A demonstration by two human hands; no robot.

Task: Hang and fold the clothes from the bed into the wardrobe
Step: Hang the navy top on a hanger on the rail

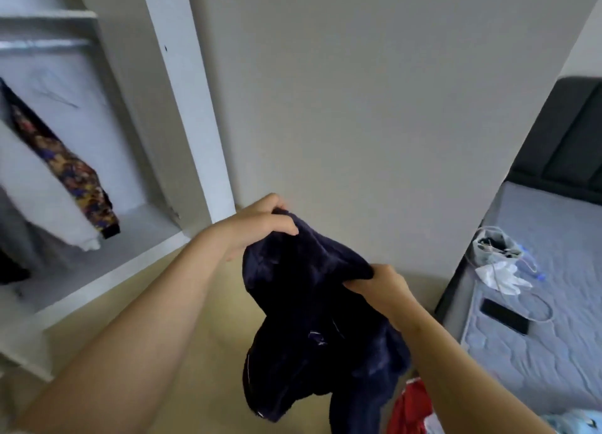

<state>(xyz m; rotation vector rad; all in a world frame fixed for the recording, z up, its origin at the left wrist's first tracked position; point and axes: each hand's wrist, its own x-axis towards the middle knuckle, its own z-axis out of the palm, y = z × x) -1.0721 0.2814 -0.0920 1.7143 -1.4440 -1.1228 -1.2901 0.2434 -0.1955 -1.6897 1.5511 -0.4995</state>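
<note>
**Dark garment held up between wardrobe and bed**

Head view: the left hand (260, 225) and right hand (384, 287) each grip the top edge of a navy fleece garment (312, 329), fingers curled into the cloth. It hangs above the floor, wardrobe (182, 108) left, bed (537, 352) right.

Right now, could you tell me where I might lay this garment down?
The wardrobe floor right of the patterned garment is bare, so is the mattress beyond the phone; the pouch and glove crowd its edge.

Bare L hand (257, 225) & R hand (387, 287), forearms (146, 319) bare to elbows.
</note>
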